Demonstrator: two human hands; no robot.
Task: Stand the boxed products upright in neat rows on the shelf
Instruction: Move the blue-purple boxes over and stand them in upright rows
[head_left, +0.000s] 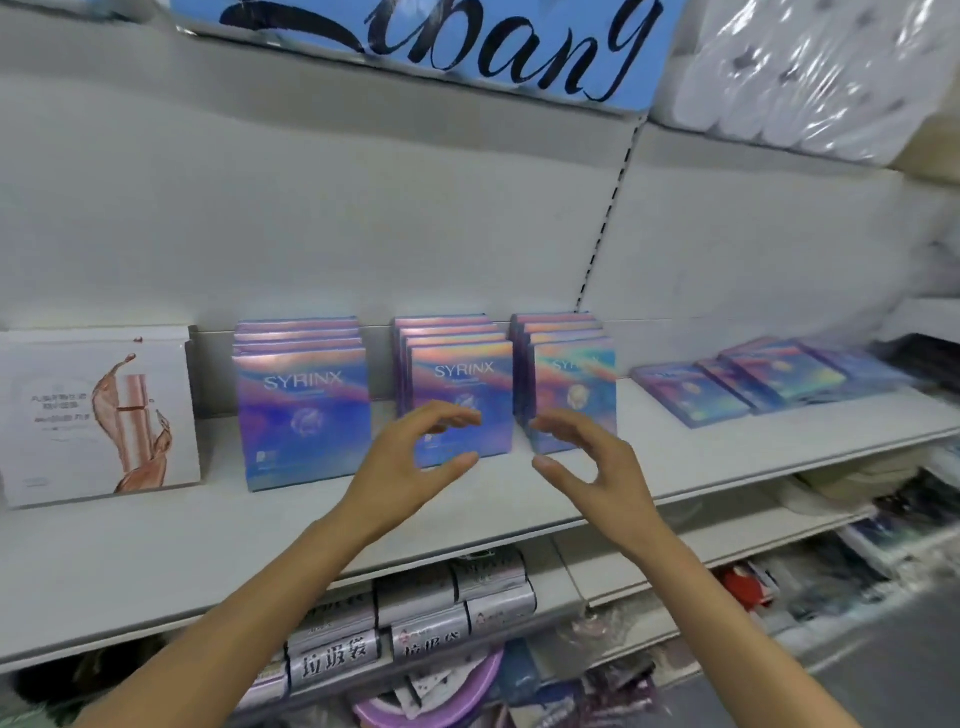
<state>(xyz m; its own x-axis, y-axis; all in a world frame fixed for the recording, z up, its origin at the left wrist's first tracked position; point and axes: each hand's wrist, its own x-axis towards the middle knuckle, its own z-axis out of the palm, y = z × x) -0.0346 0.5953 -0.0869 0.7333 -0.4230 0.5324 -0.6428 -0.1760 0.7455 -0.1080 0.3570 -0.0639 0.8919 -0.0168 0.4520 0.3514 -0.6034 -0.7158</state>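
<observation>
Three rows of iridescent purple-blue SYRINX boxes stand upright on the white shelf: a left row, a middle row and a right row. Several more of the same boxes lie flat and overlapping farther right on the shelf. My left hand hovers open in front of the middle row, fingers curved, holding nothing. My right hand is open just in front of the right row, its fingertips close to the front box; contact is unclear.
A white box with a pink splash picture stands at the shelf's left end. Wrapped paper rolls and a blue sign sit on the shelf above. Rolled bag packs and mixed goods fill the lower shelves.
</observation>
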